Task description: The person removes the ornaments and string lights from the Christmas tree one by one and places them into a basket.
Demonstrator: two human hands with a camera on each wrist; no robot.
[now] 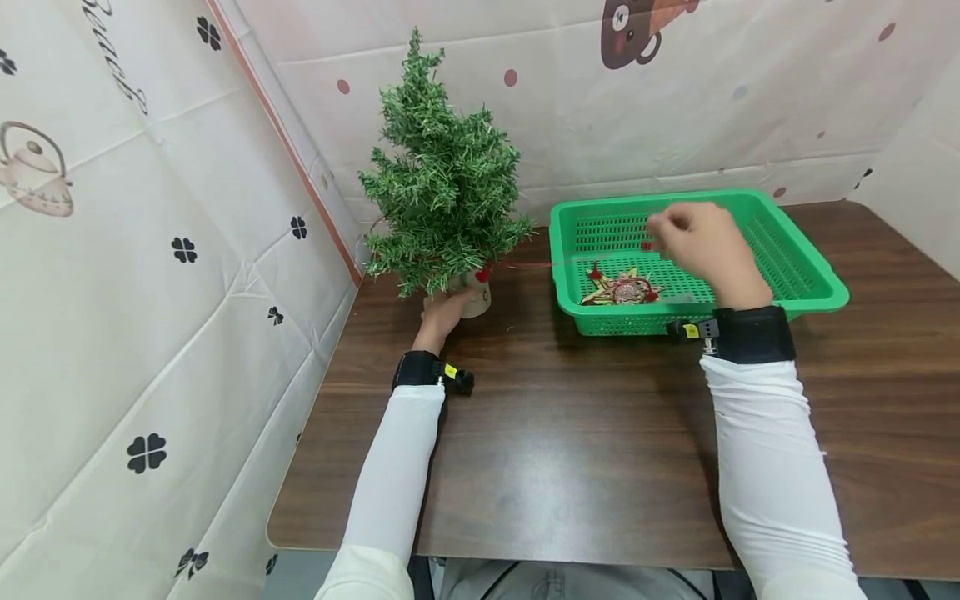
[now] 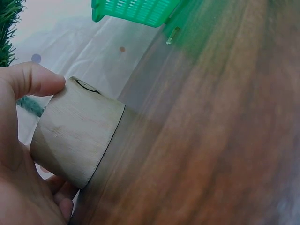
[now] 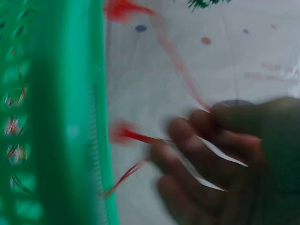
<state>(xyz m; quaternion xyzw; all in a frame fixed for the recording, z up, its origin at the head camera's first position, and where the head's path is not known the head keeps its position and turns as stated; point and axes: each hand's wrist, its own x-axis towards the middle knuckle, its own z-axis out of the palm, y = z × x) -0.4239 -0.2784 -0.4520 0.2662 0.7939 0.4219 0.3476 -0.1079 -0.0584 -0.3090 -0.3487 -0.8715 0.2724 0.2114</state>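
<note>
A small artificial Christmas tree [image 1: 442,175] stands at the back left of the table. My left hand [image 1: 442,317] grips its pale round base [image 1: 480,300]; in the left wrist view the thumb lies on top of this wood-like base [image 2: 82,131] and fingers show beneath. Over the green basket [image 1: 813,250], my right hand [image 1: 708,250] pinches a thin red string [image 3: 178,65] between thumb and fingers. The string runs leftward towards a red piece [image 1: 483,272] at the tree's lower edge. Another red piece [image 3: 124,132] hangs blurred by the right fingers.
Inside the basket lies a star-shaped ornament [image 1: 626,289] in red and gold. A printed cloth [image 1: 555,108] covers the wall close behind the tree and basket. The brown wooden table [image 1: 570,450] ends near the person's lap.
</note>
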